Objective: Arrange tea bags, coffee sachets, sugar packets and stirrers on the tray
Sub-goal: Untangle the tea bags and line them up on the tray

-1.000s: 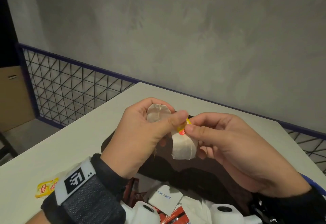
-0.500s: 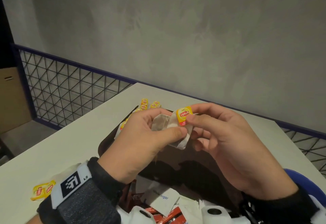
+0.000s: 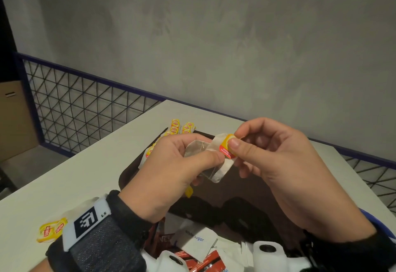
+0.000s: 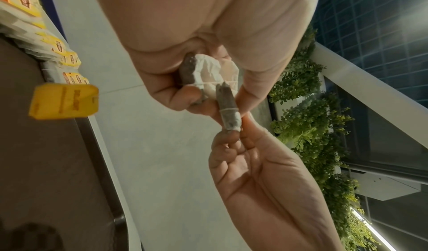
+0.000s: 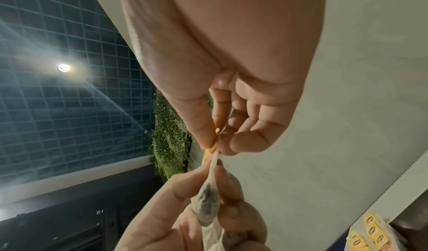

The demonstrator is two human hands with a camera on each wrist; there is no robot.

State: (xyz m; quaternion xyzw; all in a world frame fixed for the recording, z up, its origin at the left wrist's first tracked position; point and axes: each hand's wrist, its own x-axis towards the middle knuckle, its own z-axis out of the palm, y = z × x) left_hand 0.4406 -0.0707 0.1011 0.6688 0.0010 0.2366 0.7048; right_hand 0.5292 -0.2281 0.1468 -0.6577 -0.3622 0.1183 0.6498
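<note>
Paper-thin and limp, two tea bags (image 3: pixel 211 158) are hanging in the air above the dark tray (image 3: pixel 128 175), well clear of its surface. The left hand (image 3: pixel 171 173) is pinching one bag between thumb and curled fingers, while the right hand (image 3: pixel 278 164) is pinching the yellow-and-red tag (image 3: pixel 227 146) of the other bag between thumb and forefinger; both hands are thus closed on the bags, neither lying slack. A second yellow tag (image 4: pixel 63 101) is dangling free beneath the left hand in the left wrist view. Thin string (image 4: pixel 228 109) is wrapping round one bag there, and the two bags appear to be tangled together, so the step in hand is probably separating them. Such bags are likely very light, soft and easily torn; the card tag or the folded top edge is probably the safest place to take hold, with any pull on the string kept gentle. Other tea bags (image 3: pixel 181 127) are lying in a row along the far left edge of the tray, and one more (image 3: pixel 51 230) is resting on the white counter (image 3: pixel 75 177) beside the left wrist. Sugar packets (image 3: pixel 194 240) and red sachets (image 3: pixel 201 263) are lying in a heap at the near edge of the head view.
</note>
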